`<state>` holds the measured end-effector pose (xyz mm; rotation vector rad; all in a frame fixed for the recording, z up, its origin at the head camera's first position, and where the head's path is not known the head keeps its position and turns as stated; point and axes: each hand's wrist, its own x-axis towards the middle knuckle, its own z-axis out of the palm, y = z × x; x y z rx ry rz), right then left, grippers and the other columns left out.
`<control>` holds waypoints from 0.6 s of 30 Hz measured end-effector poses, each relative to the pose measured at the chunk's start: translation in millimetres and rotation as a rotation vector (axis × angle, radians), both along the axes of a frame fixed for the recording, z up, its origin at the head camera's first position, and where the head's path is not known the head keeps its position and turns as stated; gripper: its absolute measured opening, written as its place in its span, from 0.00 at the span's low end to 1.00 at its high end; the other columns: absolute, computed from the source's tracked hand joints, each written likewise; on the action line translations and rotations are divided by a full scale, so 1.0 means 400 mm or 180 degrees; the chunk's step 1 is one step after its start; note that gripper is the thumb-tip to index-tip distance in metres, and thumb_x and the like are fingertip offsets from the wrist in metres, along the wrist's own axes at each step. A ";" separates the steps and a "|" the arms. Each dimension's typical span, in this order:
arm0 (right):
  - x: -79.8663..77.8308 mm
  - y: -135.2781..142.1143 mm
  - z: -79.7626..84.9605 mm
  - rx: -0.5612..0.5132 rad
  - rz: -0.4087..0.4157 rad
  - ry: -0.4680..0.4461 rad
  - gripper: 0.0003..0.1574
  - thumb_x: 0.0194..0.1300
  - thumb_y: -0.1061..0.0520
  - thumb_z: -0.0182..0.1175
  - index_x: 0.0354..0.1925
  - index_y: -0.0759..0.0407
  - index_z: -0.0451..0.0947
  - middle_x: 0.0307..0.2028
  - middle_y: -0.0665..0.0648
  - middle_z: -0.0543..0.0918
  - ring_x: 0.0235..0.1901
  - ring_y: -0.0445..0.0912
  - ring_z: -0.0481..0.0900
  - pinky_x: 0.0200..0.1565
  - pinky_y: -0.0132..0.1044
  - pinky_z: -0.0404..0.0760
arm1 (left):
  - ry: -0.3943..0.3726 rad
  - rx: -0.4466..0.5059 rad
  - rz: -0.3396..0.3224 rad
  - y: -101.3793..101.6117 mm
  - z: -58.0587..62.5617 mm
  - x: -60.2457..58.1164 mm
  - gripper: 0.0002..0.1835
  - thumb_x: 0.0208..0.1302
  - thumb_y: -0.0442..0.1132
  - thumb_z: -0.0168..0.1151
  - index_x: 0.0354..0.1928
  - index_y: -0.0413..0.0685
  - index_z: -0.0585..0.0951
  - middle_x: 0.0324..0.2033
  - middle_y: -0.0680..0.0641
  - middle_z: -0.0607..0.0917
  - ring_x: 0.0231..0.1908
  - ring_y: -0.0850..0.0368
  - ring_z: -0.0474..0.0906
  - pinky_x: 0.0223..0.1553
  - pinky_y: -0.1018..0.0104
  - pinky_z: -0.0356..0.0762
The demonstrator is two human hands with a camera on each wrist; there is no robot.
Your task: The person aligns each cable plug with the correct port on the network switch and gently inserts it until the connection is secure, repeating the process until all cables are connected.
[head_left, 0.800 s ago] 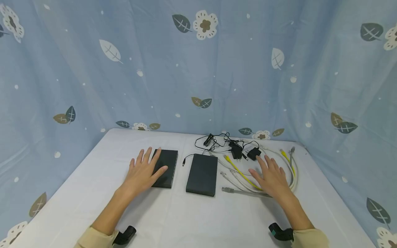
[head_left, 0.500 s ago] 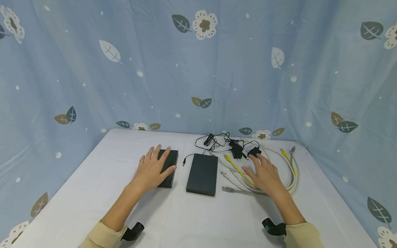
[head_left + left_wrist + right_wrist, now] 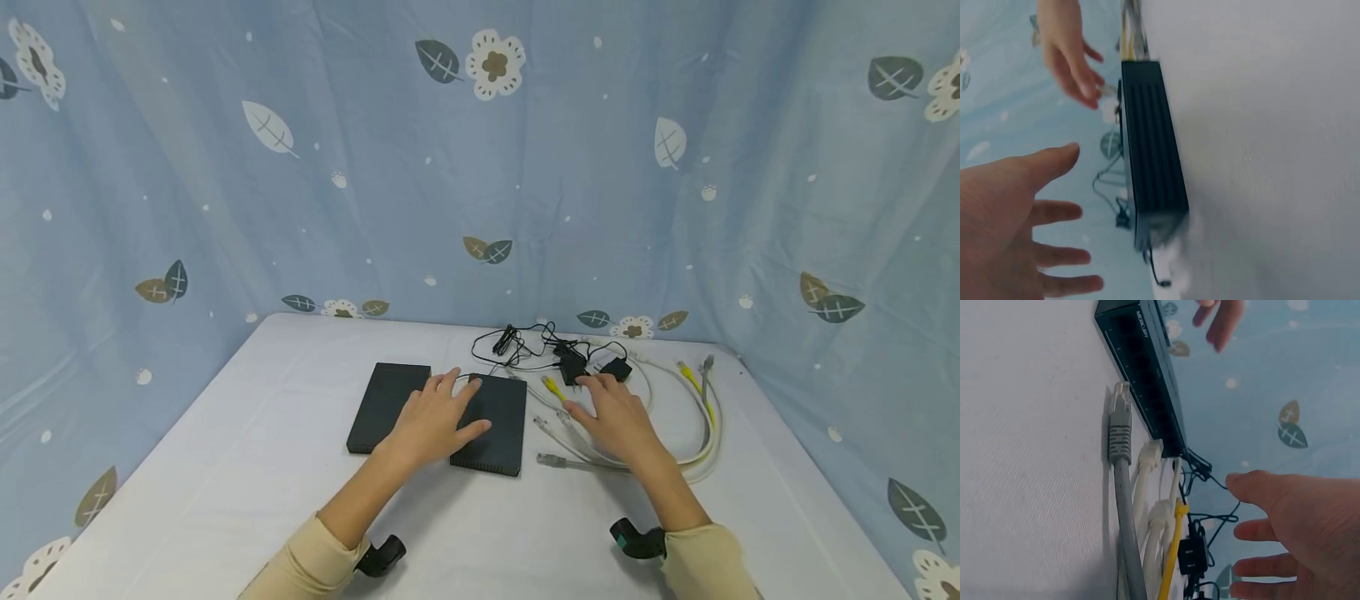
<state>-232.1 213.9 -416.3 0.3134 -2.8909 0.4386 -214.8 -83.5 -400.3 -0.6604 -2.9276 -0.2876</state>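
Observation:
Two black network switches lie side by side on the white table, a left switch (image 3: 382, 408) and a right switch (image 3: 498, 421). My left hand (image 3: 431, 421) hovers over the gap between them with fingers spread; its thumb and fingertips overlap the right switch in the head view. The left wrist view shows this hand apart from the switch (image 3: 1150, 137). My right hand (image 3: 618, 421) is held above the network cables (image 3: 708, 433), fingers extended, holding nothing. Row upon row of ports face the grey cable plug (image 3: 1120, 425) in the right wrist view, on the switch marked MERCURY (image 3: 1141, 369).
Black power adapters (image 3: 572, 367) with tangled thin cords (image 3: 510, 340) lie behind the right switch. A yellow cable end (image 3: 553, 387) and a grey plug (image 3: 551, 459) point toward that switch. A blue patterned curtain (image 3: 480, 167) hangs behind the table (image 3: 225, 467).
My left hand has moved right, from over the left switch to partly over the right one. My right hand has shifted left above the cables. The switches and cables have stayed put.

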 end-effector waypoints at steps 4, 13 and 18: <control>-0.002 -0.011 0.009 0.0003 0.0032 0.0000 0.34 0.68 0.40 0.59 0.62 0.60 0.74 0.60 0.70 0.74 0.57 0.67 0.75 0.55 0.65 0.72 | -0.0086 -0.0102 -0.0121 0.037 -0.001 0.002 0.37 0.66 0.67 0.53 0.72 0.58 0.66 0.72 0.37 0.64 0.68 0.34 0.65 0.55 0.36 0.74; -0.014 -0.031 0.012 0.0099 0.0069 0.0001 0.32 0.67 0.40 0.61 0.59 0.60 0.77 0.56 0.66 0.78 0.54 0.63 0.77 0.52 0.62 0.76 | -0.0283 -0.0152 -0.0157 0.109 -0.022 0.014 0.37 0.65 0.68 0.54 0.72 0.61 0.67 0.72 0.36 0.63 0.67 0.30 0.65 0.50 0.37 0.78; -0.024 -0.050 0.022 0.0186 0.0123 -0.0018 0.31 0.67 0.40 0.61 0.59 0.59 0.77 0.56 0.65 0.79 0.53 0.61 0.78 0.52 0.60 0.77 | -0.0336 -0.0257 -0.0143 0.130 -0.038 0.024 0.39 0.63 0.69 0.55 0.72 0.63 0.67 0.72 0.37 0.63 0.67 0.29 0.64 0.46 0.39 0.81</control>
